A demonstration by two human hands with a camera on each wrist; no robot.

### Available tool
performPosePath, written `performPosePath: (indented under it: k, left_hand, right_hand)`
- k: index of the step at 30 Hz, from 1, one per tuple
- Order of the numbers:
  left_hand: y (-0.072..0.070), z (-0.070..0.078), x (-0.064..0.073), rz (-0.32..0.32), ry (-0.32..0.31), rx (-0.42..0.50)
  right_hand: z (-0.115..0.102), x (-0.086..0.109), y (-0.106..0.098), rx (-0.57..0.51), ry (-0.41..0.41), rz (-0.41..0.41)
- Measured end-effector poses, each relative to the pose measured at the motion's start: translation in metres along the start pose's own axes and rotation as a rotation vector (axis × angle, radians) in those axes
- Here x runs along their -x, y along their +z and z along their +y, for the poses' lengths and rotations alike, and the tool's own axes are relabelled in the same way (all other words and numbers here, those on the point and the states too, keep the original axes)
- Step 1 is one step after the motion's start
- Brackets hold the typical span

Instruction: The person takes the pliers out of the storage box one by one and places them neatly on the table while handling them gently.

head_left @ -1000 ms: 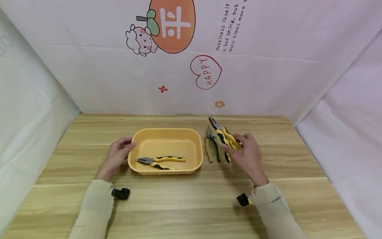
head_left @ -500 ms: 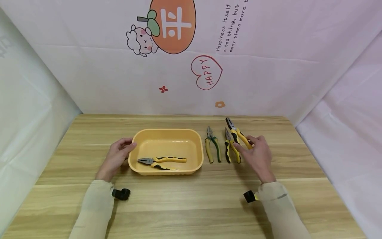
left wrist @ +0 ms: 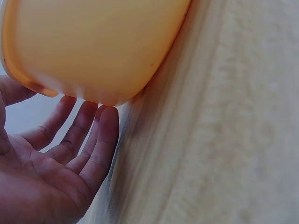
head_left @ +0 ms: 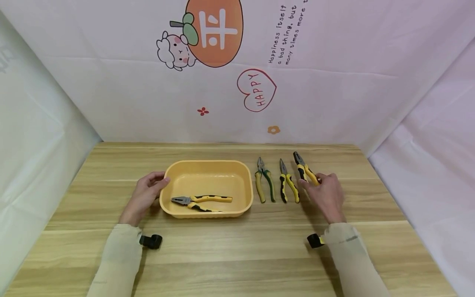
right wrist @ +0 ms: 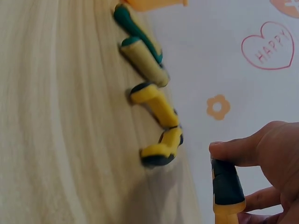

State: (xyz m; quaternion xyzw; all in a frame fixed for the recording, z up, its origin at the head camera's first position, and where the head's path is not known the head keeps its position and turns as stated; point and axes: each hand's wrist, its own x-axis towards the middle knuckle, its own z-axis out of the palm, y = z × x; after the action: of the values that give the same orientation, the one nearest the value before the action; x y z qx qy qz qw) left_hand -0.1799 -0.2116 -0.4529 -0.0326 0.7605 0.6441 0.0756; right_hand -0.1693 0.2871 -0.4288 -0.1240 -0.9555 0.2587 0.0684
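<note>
My left hand (head_left: 145,194) holds the left end of a yellow plastic tray (head_left: 213,181), thumb over the rim and fingers against the outer wall, as the left wrist view shows. Inside the tray lie combination pliers (head_left: 190,202) with yellow-black handles. My right hand (head_left: 328,196) grips the handles of similar combination pliers (head_left: 300,161), jaws pointing to the back wall; one dark handle end shows in the right wrist view. Left of that hand, long-nose pliers (head_left: 285,176) with yellow-black handles lie on the table. Between them and the tray are green-and-yellow-handled pliers (head_left: 261,168).
The wooden table (head_left: 230,255) ends at a white cloth backdrop (head_left: 148,107) printed with cartoon figures and lettering. White cloth also hangs at both sides. Each wrist carries a small black camera.
My right hand has carried the combination pliers rightward and lower, away from above the long-nose pliers, which now show fully. The left hand and tray stay in place.
</note>
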Motion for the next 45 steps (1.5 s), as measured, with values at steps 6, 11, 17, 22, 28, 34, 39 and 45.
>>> performPosePath:
  k: [6,11,17,22,28,34,39,45]
  left_hand:
    - [0.000,0.001,0.001,-0.003,0.000,-0.009]
    - [0.000,0.000,0.000,0.001,-0.003,-0.019]
    - [0.001,0.000,-0.001,0.007,-0.011,-0.018]
    - [0.000,-0.001,-0.001,0.008,-0.015,-0.016]
    - [0.000,-0.001,0.000,0.008,-0.005,-0.020]
    - [0.000,0.000,0.000,0.009,-0.002,-0.024]
    - [0.001,0.000,0.000,0.011,0.002,-0.025]
    - [0.001,0.002,0.000,0.007,-0.005,-0.026]
  right_hand:
    - [0.010,-0.004,0.005,0.011,0.013,-0.002]
    - [0.014,-0.007,0.008,0.021,0.036,-0.010]
    - [0.016,-0.009,0.012,0.031,0.082,-0.020]
    - [0.017,-0.012,0.016,0.056,0.110,-0.023]
    - [0.016,-0.015,0.019,0.078,0.112,-0.019]
    - [0.015,-0.015,0.021,0.126,0.101,-0.017]
    - [0.013,-0.014,0.021,0.153,0.103,-0.022]
    - [0.012,-0.013,0.021,0.163,0.098,-0.016]
